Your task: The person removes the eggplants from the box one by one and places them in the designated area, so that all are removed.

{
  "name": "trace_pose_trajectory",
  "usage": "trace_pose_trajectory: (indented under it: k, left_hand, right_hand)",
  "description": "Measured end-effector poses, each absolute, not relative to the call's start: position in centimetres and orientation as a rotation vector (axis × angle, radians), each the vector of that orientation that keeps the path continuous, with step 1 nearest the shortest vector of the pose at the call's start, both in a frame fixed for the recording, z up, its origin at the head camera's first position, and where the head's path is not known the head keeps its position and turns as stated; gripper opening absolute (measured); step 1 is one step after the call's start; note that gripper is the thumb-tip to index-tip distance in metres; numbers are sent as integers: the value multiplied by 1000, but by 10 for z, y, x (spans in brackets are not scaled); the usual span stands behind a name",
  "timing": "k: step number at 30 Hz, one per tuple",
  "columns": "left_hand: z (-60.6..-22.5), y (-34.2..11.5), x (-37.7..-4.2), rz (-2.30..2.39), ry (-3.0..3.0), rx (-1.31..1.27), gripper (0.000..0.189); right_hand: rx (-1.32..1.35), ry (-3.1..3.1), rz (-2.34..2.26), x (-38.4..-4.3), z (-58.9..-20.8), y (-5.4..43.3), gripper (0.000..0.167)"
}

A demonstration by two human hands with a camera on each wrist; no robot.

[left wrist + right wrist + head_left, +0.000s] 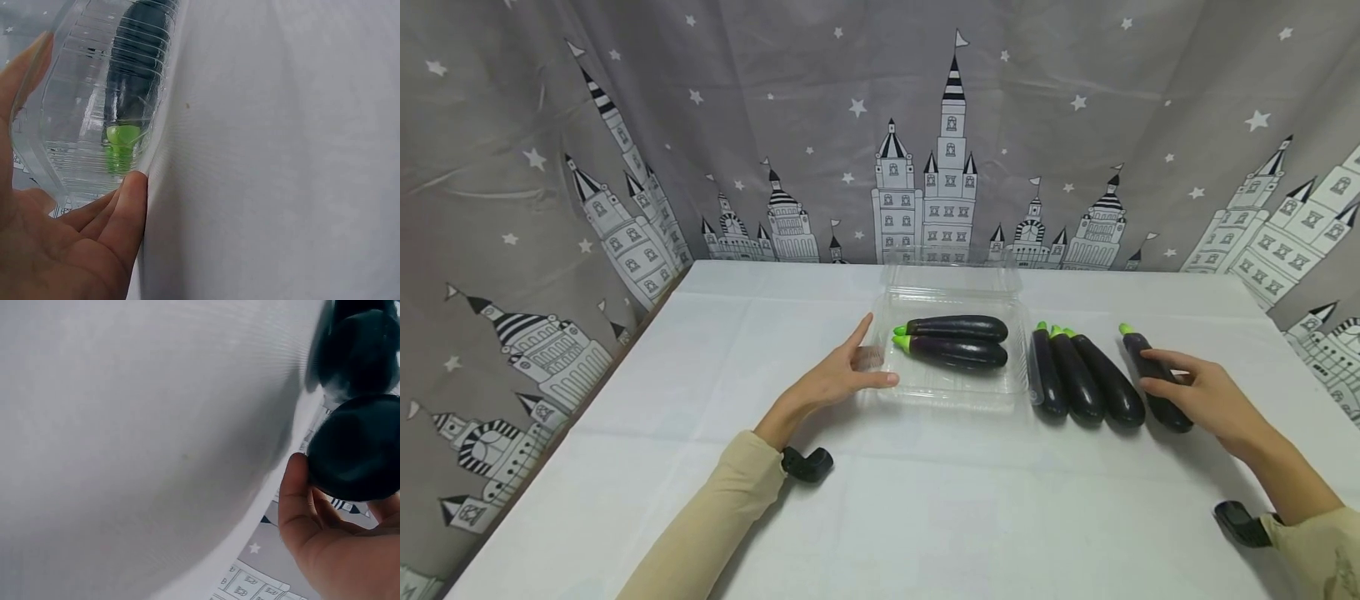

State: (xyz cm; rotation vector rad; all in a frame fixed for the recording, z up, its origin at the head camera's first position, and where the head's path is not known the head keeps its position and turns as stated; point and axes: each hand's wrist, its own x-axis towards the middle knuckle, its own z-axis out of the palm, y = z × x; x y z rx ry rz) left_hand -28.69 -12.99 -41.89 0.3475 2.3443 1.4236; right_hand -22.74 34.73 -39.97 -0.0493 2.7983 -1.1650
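Observation:
A clear plastic clamshell box [955, 390], lid raised at the back, holds two eggplants [958, 352] side by side, green stems to the left. My left hand [842, 371] lies at the box's left end, its fingers spread and fairly straight. In the left wrist view, fingertips [133, 184] touch the ribbed wall near a green stem [122, 144]. To the right, my right hand [1206, 396] grips a separate eggplant [1171, 412] between thumb and fingers. The right wrist view shows this eggplant's round dark end [356, 450] with fingers against its side.
Three more eggplants [1078, 379] lie in a row between the box and my right hand, the leftmost against the box's right side. A white cloth [925, 500] covers the table. Behind it hangs a grey curtain [820, 100] printed with castles and stars.

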Motion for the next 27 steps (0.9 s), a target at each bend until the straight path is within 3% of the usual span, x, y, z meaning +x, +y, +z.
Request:
trace_pose_trajectory:
  k: [27]
  left_hand:
    - [-418,-129,-286,1443,2336,340,114]
  right_hand:
    - [-99,2794,-1190,-228,-407,348,45]
